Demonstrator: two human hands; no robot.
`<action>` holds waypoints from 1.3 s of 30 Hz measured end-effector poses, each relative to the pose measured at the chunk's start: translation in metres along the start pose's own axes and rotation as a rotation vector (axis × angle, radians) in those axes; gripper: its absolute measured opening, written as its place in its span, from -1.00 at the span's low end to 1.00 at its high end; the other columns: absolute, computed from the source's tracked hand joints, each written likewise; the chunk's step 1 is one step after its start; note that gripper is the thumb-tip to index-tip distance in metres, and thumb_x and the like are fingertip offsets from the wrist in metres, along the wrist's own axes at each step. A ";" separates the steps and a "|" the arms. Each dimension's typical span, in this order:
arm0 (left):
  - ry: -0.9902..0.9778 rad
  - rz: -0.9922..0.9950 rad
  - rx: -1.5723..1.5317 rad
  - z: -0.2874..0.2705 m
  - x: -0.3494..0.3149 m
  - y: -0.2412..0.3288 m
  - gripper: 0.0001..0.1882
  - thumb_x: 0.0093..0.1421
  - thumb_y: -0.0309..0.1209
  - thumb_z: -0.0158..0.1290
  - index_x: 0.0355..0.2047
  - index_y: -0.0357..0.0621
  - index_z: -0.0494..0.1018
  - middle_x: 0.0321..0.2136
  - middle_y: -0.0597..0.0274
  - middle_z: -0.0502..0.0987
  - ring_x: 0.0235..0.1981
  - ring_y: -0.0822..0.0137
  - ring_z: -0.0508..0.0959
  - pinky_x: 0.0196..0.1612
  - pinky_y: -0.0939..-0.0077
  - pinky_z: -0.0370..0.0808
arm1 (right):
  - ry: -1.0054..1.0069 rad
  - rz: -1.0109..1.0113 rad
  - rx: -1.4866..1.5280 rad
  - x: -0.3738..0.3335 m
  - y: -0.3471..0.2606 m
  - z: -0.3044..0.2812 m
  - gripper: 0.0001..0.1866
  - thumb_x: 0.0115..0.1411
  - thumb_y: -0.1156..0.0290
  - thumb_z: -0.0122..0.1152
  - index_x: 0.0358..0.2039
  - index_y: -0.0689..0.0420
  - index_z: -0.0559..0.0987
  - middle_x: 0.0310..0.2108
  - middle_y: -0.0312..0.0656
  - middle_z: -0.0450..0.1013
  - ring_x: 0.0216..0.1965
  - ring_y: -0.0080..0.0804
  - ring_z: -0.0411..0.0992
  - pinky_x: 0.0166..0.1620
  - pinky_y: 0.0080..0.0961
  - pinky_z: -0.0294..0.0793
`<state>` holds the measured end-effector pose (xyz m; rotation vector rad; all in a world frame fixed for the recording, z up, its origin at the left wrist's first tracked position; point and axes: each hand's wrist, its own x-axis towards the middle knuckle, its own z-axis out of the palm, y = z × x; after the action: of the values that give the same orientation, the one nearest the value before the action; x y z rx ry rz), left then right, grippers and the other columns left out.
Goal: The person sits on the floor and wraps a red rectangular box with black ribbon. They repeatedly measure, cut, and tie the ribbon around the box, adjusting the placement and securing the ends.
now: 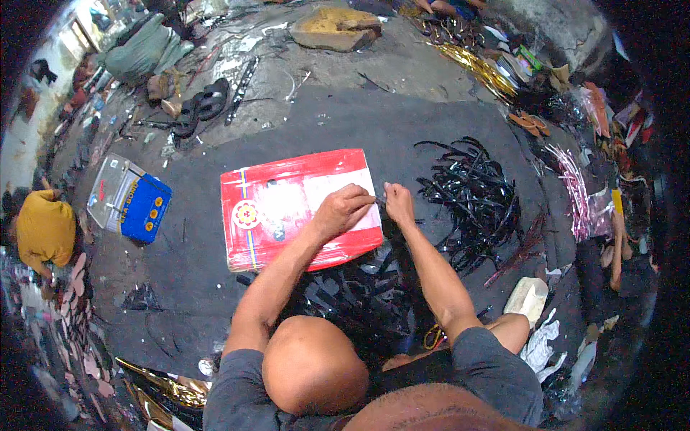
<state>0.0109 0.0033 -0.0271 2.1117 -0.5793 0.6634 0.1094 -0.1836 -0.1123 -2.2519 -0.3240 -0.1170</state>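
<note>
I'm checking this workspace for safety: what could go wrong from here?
The left hand and right hand are close together at the right edge of the red box, so a slip might knock one against the other or nudge the box. The black strips lie loosely tangled and could snag.

Red-and-white box [291,201] laid flat on dark mat [190,302]. Left hand [346,210] rested on its right end, fingers curled. Right hand [399,203] held just beside that edge, fingers bent in; anything gripped cannot be made out. Black strips [471,205] heaped at right, more strewn on box's near side. Blue-and-clear container [146,208] set at left.
</note>
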 end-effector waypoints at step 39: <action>-0.181 0.271 0.495 -0.029 0.001 0.010 -0.60 0.19 -0.12 0.13 0.01 0.07 0.56 0.14 0.24 0.48 0.13 0.09 0.45 0.23 0.11 0.31 | 0.030 0.111 -0.651 0.039 -0.008 -0.103 -0.58 0.39 0.06 -0.06 -0.23 0.13 0.61 -0.29 0.11 0.59 -0.20 0.23 0.55 -0.11 0.06 0.54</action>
<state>-0.0017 0.0218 -0.0057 2.5990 -0.8844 0.8369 0.1475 -0.2500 -0.0325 -2.9019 -0.1534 -0.2221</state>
